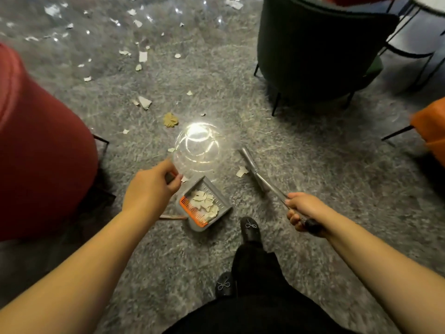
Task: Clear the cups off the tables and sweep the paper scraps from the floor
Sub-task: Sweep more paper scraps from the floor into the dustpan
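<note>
Grey mottled floor (240,112) spreads out below me, glossy enough to throw back a bright ring of lamp glare just ahead of my hands. Paper scraps (144,102) lie scattered across it, thickest toward the far left, with a crumpled tan piece (170,120) nearer in and one white scrap (241,171) just beside the broom head.

My left hand (150,189) has its fingers curled round the dustpan's handle, gripping it. That grey dustpan (204,204) sits tilted on the floor in front of my black shoe (250,229), an orange comb along its edge, and a heap of torn paper already lies inside it.

My right hand (304,210) has its fingers wrapped round the broom's metal handle, holding the broom (252,168) at a slant so its head touches the floor to the right of the dustpan.

On my left stands a red armchair (41,145), ahead to the right a dark green one (320,47), and an orange seat (431,124) shows at the right edge.
</note>
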The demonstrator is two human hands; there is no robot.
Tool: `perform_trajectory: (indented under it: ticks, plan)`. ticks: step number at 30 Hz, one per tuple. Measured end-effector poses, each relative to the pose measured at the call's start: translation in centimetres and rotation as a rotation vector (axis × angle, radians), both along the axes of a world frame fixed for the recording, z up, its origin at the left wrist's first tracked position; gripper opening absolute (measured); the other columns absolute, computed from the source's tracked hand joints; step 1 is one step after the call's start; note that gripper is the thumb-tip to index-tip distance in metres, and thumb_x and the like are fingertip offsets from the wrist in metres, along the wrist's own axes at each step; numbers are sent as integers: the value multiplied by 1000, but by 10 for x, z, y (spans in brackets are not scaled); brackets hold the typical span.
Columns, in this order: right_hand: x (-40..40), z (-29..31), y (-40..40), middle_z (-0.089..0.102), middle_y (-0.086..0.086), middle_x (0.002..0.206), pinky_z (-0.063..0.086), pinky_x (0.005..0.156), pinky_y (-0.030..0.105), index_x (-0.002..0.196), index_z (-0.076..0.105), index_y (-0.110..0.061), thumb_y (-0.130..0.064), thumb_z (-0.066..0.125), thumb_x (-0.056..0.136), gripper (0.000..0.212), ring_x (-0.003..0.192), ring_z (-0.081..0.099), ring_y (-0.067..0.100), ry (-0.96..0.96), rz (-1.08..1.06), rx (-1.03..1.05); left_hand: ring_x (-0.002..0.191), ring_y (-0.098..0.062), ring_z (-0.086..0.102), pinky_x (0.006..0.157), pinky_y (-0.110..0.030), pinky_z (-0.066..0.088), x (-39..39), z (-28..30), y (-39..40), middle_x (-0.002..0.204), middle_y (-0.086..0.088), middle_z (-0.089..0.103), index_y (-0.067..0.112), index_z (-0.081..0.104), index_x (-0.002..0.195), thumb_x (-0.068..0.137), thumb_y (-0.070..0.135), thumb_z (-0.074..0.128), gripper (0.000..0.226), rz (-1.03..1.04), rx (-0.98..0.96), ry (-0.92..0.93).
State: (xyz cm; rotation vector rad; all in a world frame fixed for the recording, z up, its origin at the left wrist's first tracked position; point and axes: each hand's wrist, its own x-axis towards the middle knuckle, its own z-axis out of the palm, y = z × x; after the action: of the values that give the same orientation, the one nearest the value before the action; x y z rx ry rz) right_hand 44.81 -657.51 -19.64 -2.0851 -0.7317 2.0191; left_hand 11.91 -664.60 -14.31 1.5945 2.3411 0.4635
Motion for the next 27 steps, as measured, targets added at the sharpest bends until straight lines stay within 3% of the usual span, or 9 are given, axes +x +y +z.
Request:
perform_trajectory:
  ticks: [5, 9, 12, 16, 21, 27]
  plan:
    - [-5, -10, 66, 39, 6, 58, 27, 35, 11, 140, 38, -22, -10, 34, 102, 40, 29, 34, 7, -37, 55, -16, 68, -27, 61, 58, -34, 48, 2, -5, 40, 69, 3, 64, 30, 59, 84, 85, 43, 67, 15, 47, -84, 24]
    - [-3, -14, 121, 38, 7, 59, 26, 35, 12, 139, 39, -15, -8, 34, 101, 38, 33, 34, 9, -71, 138, -21, 59, -19, 47, 49, -26, 29, 15, -11, 88, 61, 9, 53, 30, 59, 85, 87, 41, 67, 13, 23, -92, 61]
    - [-2, -19, 156, 39, 7, 59, 28, 37, 13, 138, 37, -16, -7, 33, 101, 39, 42, 34, 13, -111, 255, 4, 57, -21, 47, 47, -25, 27, 27, -20, 121, 54, 15, 38, 30, 57, 87, 89, 42, 64, 14, 41, -132, 70]
    - [-5, -34, 191, 37, 9, 62, 31, 36, 16, 109, 43, -11, -4, 32, 98, 18, 43, 35, 15, -133, 421, -33, 51, -14, 39, 44, -25, 24, 34, -26, 153, 56, 13, 44, 31, 51, 85, 92, 43, 59, 17, 20, -139, 112]
    - [-15, -48, 202, 40, 7, 53, 28, 40, 16, 111, 44, -7, -9, 34, 98, 16, 36, 34, 14, -132, 630, -203, 57, -21, 50, 47, -27, 30, 36, -23, 166, 65, 7, 56, 30, 48, 86, 94, 45, 56, 19, 35, -170, 113]
    - [-21, -36, 183, 41, 1, 51, 26, 40, 14, 102, 47, -14, -10, 34, 97, 15, 38, 35, 9, -7, 685, -288, 61, -25, 55, 50, -29, 33, 37, -24, 163, 70, 3, 62, 29, 48, 87, 93, 45, 56, 19, 78, -141, 84]
